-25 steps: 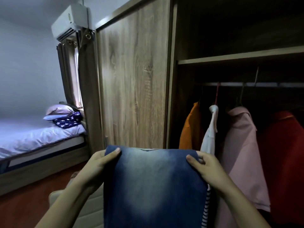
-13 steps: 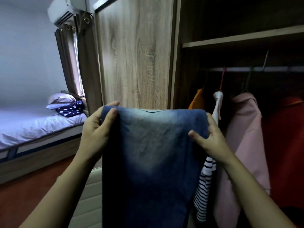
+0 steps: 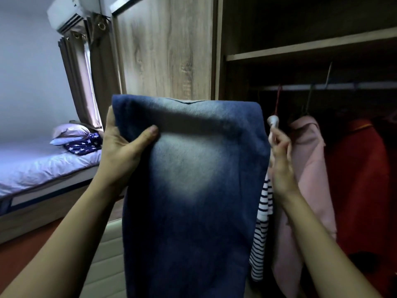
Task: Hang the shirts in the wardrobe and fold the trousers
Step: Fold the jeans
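Note:
Blue faded jeans (image 3: 189, 190) hang folded in front of me, their top fold level with the wardrobe rail. My left hand (image 3: 122, 151) grips the jeans' left top edge, thumb across the front. My right hand (image 3: 281, 166) holds the right edge, its fingers mostly hidden behind the denim. Inside the open wardrobe a striped white shirt (image 3: 261, 233), a pink shirt (image 3: 307, 179) and a red shirt (image 3: 361, 179) hang from the rail (image 3: 322, 86).
The wooden wardrobe door (image 3: 167, 48) stands straight ahead, with a shelf (image 3: 311, 47) above the rail. A bed (image 3: 38, 166) with pillows lies at the left, under a curtained window and an air conditioner (image 3: 71, 11). A pale padded piece (image 3: 107, 254) sits below my arms.
Both hands have lifted the jeans higher, from chest level up to the rail's height. My left thumb has moved onto the front of the denim.

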